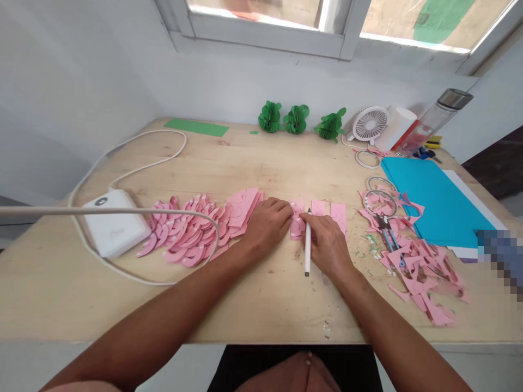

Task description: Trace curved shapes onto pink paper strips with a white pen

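My left hand (269, 224) lies on the table at the centre, fingers together, its fingertips at the left edge of a pink paper piece (296, 231) with curved outlines. My right hand (327, 237) rests on the right side of that piece, thumb and fingers closed at a white pen (308, 250) with a dark tip pointing away from me. More pink rectangles (338, 213) lie just beyond and right of it. Left of my left hand are stacked pink sheets (242, 209) and a heap of curved pink cutouts (196, 231). What is under my fingers is hidden.
A white power bank (118, 226) with a looping cable stands left. Scissors (390, 237), tape rolls (379, 204) and pink scraps (423, 272) lie right, near blue sheets (433, 198). Green paper shapes (296, 120), a fan (370, 125) and a bottle (433, 122) line the back.
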The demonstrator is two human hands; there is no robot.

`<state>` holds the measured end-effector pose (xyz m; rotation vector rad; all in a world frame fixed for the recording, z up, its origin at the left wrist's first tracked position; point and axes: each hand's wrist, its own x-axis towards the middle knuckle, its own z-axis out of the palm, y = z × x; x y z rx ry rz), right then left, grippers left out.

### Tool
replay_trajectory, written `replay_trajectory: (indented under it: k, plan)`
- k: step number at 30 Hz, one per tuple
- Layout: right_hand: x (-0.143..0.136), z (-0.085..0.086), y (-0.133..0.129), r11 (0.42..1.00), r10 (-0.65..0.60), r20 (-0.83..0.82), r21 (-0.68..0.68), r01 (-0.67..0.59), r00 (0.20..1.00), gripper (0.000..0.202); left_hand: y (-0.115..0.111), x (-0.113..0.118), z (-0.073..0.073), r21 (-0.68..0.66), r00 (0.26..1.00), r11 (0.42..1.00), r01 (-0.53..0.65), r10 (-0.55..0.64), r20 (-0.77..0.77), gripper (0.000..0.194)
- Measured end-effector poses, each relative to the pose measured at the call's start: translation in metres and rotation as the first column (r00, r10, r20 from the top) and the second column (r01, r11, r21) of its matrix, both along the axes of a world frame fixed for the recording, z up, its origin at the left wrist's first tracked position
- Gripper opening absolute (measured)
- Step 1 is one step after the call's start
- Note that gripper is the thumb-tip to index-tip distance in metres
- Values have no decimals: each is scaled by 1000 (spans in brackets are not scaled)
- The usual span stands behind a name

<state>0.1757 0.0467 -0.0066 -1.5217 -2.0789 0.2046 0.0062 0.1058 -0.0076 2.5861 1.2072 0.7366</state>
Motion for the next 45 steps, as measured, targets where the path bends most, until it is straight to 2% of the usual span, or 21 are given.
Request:
replay_trajectory:
  k: [15,29,45]
  plan:
    - [-1,2,-2,999,-24,3,43,23,1000,37,0,0,-1,27,1000,1000,-4,4,-18,16]
    - [-4,6,-3,996,64,-9,61,-63,998,37,1,0,-4,43,1000,999,-2,2,2,18]
    - [-4,6,-4,998,61,60,28,-63,996,35,1,-1,-3,30,1000,999,12,-12,16,17]
